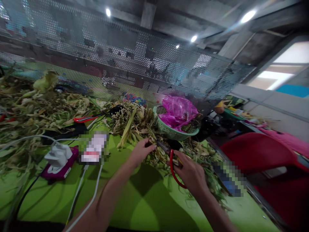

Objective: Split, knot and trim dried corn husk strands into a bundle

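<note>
My right hand [192, 172] grips red-handled scissors [172, 166], their dark blades pointing up and left toward my other hand. Thumb and fingers of my left hand [143, 150] are pinched together close to the blade tips. What they pinch is too small to make out; it looks like a bit of dried plant. Dry husks and leaves [160, 158] lie right under and around both hands. Just beyond the blades stands a pale green plastic basket [172, 132] with a crumpled pink plastic bag [178, 111] in it.
Dried leaves and husks [60, 109] heap across the back and left of the green table [116, 193]. A purple power strip [59, 172] with white plugs, cables and a blurred phone [94, 148] lie at left. Red chairs [260, 151] stand at right; a perforated metal screen [120, 61] rises behind.
</note>
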Tool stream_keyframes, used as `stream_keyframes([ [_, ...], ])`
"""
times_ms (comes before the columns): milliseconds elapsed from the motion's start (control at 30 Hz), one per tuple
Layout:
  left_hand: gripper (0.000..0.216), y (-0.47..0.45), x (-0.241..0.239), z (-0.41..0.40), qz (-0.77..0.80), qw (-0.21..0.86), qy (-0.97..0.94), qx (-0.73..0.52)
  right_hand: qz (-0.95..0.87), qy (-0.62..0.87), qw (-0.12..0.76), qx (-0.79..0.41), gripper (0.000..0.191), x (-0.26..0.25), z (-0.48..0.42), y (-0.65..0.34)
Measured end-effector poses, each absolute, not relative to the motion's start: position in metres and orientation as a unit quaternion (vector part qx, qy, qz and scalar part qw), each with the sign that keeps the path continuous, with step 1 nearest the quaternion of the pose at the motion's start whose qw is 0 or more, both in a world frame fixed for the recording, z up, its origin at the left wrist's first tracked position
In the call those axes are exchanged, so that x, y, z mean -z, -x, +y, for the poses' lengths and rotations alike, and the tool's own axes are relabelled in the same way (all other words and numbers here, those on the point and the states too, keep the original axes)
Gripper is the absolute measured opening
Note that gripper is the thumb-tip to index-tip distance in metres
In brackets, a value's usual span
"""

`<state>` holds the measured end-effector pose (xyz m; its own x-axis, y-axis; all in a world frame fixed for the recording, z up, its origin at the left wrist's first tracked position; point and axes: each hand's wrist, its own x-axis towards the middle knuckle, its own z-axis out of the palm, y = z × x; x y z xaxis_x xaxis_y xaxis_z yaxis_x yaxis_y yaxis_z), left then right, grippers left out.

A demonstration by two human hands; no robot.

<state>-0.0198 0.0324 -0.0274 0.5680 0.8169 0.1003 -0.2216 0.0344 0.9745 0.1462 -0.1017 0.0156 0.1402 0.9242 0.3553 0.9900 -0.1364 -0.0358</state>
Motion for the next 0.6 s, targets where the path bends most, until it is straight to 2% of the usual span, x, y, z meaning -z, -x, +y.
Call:
stream_keyframes([
  [267,0.016,0.024,0.02,0.031,0.323,0.642,-0.585,-0.375,-0.614,0.744,0.265,-0.018,0.023,-0.018,-0.098,-0.145],
  [433,0.022,0.024,0.021,0.034,0.309,0.664,-0.549,-0.403,-0.57,0.73,0.369,-0.076,0.036,-0.014,-0.095,-0.155],
  [600,0.027,0.026,0.016,0.033,0.283,0.721,-0.448,-0.447,-0.491,0.672,0.493,-0.252,0.049,-0.018,-0.081,-0.152],
])
